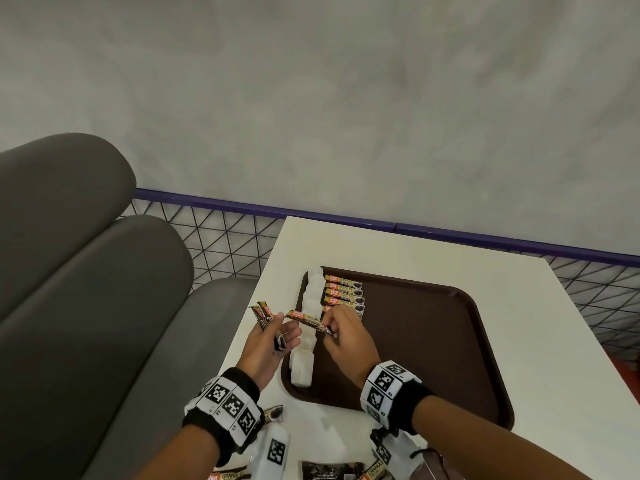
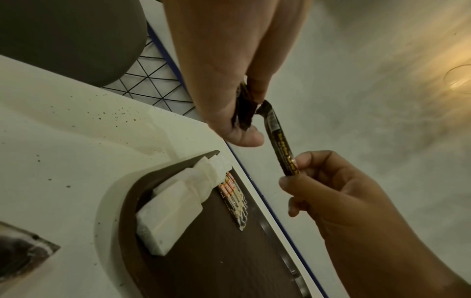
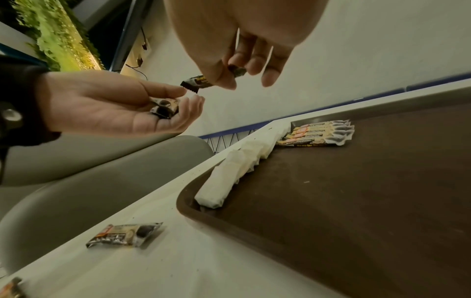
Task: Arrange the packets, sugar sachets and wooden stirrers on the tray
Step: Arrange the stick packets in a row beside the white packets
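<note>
A brown tray (image 1: 433, 348) lies on the white table (image 1: 415, 251). White sugar sachets (image 1: 306, 341) run in a row along its left rim, with several coffee packets (image 1: 344, 296) lined up beside them at the far end. My right hand (image 1: 329, 325) pinches one end of a coffee packet (image 1: 306, 318) in the air over the sachets. Its other end reaches the fingertips of my left hand (image 1: 277, 329), which holds a few more packets (image 1: 263, 317) across its fingers. The wrist views show the same: pinched packet (image 2: 280, 145) (image 3: 200, 82), held packets (image 2: 244, 109) (image 3: 164, 108).
Loose packets (image 1: 330, 469) lie at the table's near edge, one (image 3: 125, 234) left of the tray's near corner. A white block with a black marker (image 1: 275, 452) sits there too. A grey sofa (image 1: 86, 271) stands left; a wire railing (image 1: 221, 244) runs behind.
</note>
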`<action>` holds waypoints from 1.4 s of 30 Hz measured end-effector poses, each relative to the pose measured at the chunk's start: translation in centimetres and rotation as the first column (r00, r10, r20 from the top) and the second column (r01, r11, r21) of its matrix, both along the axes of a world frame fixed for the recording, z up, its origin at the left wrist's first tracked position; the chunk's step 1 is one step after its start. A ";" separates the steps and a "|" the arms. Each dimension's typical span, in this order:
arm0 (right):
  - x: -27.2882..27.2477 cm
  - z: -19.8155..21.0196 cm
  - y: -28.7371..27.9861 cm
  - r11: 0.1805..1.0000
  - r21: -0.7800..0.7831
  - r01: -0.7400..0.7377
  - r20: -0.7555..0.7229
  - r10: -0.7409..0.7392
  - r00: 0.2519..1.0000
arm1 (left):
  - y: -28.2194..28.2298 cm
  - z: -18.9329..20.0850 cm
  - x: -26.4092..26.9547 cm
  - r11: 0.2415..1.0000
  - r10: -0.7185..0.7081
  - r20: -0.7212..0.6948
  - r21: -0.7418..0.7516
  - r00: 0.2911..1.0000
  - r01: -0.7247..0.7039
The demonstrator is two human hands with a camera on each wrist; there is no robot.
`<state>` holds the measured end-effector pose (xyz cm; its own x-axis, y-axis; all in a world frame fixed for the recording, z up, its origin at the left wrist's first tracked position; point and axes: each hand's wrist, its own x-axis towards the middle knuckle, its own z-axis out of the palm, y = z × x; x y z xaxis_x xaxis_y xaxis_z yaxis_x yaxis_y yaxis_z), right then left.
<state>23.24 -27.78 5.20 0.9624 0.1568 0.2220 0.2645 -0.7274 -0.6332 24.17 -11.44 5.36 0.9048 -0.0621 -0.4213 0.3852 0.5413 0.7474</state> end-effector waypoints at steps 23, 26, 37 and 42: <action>1.7 -3.2 -3.7 0.760 0.472 0.446 -0.489 -0.195 0.850 | -0.8 -2.3 1.1 0.968 -0.052 0.014 0.245 0.999 0.047; 2.9 -4.7 -4.9 0.728 0.390 0.563 -0.528 -0.324 0.785 | -0.3 -2.5 1.3 0.987 -0.005 -0.038 0.163 0.999 0.012; 6.0 -6.2 -5.4 0.764 0.062 0.643 -0.604 -0.484 0.633 | 2.0 -3.9 1.6 0.989 0.044 -0.089 0.144 0.995 -0.031; 6.3 -6.1 -5.5 0.766 -0.032 0.642 -0.586 -0.535 0.609 | 2.3 -4.2 1.6 0.986 0.049 -0.075 0.160 0.996 -0.037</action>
<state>29.50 -33.27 -0.94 0.7898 -0.4738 -0.3895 -0.6012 -0.4725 -0.6444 25.73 -9.10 1.20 0.8690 0.0492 -0.4923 0.4248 0.4361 0.7933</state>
